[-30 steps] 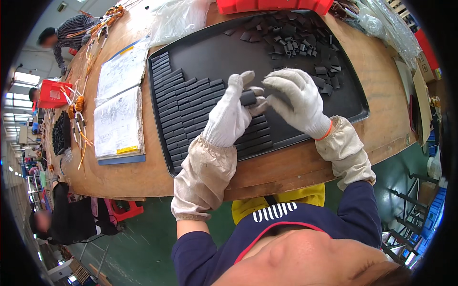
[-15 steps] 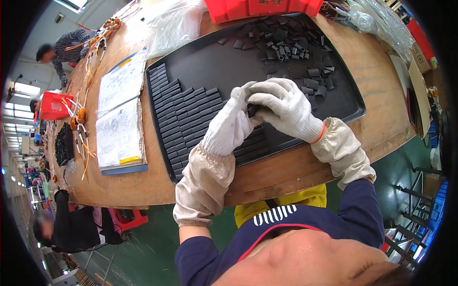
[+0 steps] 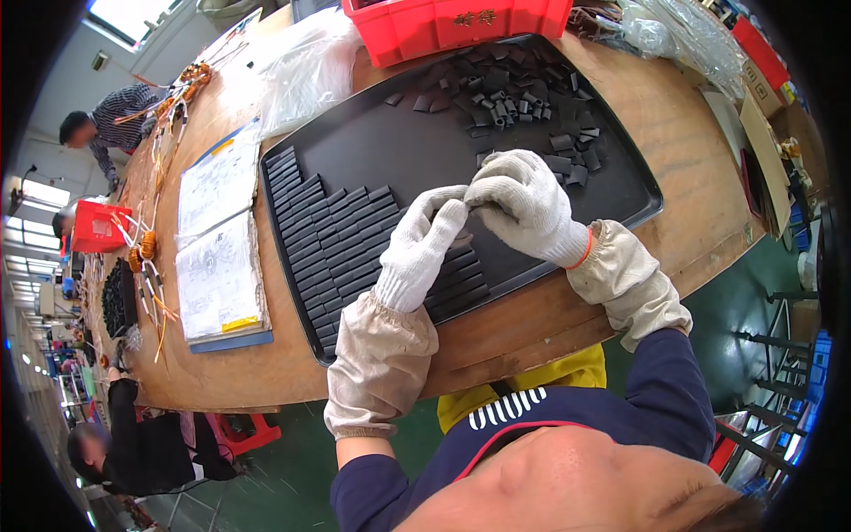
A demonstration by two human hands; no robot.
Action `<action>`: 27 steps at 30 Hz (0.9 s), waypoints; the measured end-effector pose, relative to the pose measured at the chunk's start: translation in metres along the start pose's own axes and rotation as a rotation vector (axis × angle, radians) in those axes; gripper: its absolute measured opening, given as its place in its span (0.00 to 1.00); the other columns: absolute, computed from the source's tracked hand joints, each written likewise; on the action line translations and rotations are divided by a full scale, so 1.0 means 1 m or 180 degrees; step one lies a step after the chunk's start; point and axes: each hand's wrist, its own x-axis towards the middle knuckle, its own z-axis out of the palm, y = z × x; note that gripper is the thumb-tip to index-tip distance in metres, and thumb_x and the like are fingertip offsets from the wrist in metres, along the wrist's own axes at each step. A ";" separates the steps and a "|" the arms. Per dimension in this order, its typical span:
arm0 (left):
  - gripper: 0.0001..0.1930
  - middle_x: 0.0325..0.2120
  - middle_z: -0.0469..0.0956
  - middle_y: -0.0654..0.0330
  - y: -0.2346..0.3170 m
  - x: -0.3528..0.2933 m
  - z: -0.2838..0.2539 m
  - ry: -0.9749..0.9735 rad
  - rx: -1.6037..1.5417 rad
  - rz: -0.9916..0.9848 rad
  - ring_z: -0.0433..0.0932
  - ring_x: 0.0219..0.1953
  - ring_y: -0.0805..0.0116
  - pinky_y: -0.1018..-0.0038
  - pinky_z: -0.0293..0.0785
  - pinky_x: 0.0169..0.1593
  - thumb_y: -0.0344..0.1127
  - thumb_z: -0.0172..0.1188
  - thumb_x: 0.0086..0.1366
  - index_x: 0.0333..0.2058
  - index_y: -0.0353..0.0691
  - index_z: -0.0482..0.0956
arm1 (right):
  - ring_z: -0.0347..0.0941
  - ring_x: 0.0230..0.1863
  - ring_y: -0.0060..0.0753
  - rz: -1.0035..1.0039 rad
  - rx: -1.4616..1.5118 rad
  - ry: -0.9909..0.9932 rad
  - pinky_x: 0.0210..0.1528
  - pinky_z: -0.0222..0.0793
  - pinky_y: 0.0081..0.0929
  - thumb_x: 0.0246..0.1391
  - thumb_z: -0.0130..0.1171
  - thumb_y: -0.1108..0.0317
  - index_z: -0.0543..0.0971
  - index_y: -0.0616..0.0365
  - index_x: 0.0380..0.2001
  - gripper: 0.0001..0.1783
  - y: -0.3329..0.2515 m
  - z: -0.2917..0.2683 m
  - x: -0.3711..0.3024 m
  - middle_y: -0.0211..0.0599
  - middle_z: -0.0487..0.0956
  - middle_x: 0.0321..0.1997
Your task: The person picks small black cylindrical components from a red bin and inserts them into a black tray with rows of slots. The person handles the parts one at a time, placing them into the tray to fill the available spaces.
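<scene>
Both hands wear white knit gloves and meet fingertip to fingertip above a big black tray point(image 3: 399, 151). My left hand point(image 3: 424, 244) and my right hand point(image 3: 523, 204) pinch together at one spot; whatever is between the fingers is hidden by the gloves. Under them lie neat rows of flat black pieces point(image 3: 332, 235) covering the tray's left and near part. A loose heap of small black pieces point(image 3: 514, 102) lies at the tray's far right.
A red bin point(image 3: 452, 22) stands behind the tray. Paper sheets in a folder point(image 3: 217, 266) lie left of it, with clear plastic bags point(image 3: 306, 71) beyond. Other people work at the far left along the wooden table point(image 3: 700, 191).
The hands have closed together, from slightly apart holding dark pieces to fingertips touching. The view has shifted so the tray sits lower and larger.
</scene>
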 end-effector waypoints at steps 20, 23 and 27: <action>0.14 0.38 0.80 0.64 0.004 -0.001 -0.002 0.0113 -0.0414 -0.0020 0.76 0.36 0.80 0.77 0.80 0.46 0.41 0.59 0.76 0.52 0.38 0.81 | 0.75 0.55 0.44 0.1587 -0.2692 -0.0806 0.57 0.68 0.44 0.55 0.66 0.53 0.84 0.44 0.44 0.16 0.132 -0.048 -0.026 0.34 0.80 0.49; 0.15 0.40 0.80 0.65 -0.003 -0.001 -0.003 0.0135 -0.0467 0.0067 0.75 0.35 0.81 0.77 0.79 0.45 0.41 0.59 0.76 0.53 0.38 0.81 | 0.74 0.56 0.44 0.1715 -0.2651 -0.0974 0.58 0.67 0.43 0.55 0.66 0.51 0.84 0.44 0.45 0.17 0.125 -0.046 -0.019 0.34 0.80 0.50; 0.16 0.40 0.79 0.67 -0.003 0.000 -0.001 0.0265 -0.0500 0.0165 0.75 0.35 0.82 0.77 0.79 0.45 0.41 0.60 0.76 0.56 0.38 0.79 | 0.75 0.55 0.43 0.1591 -0.2733 -0.0921 0.57 0.67 0.43 0.55 0.66 0.51 0.84 0.45 0.44 0.17 0.123 -0.045 -0.021 0.34 0.81 0.48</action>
